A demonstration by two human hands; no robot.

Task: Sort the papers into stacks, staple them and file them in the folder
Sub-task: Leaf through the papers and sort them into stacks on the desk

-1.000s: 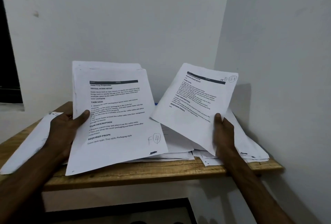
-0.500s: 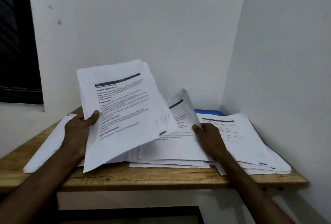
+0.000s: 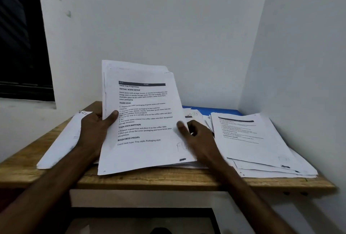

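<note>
A thick stack of papers (image 3: 142,117), white with black print, is tilted up off the worktop (image 3: 168,179). The left hand (image 3: 95,129) grips its left edge, thumb on the front sheet, and the blurred right hand (image 3: 196,136) meets its right edge. A second pile (image 3: 258,144) lies flat by the right wall, a bundle of sheets (image 3: 61,140) lies at the left, and a strip of blue folder (image 3: 211,110) shows at the back under papers

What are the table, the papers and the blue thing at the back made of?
The table looks like wood, matt light brown: grain lines run along its front edge. The papers are thin white printed paper; the held ones bend. The blue thing looks smooth, maybe plastic or card; too little shows to tell.
</note>
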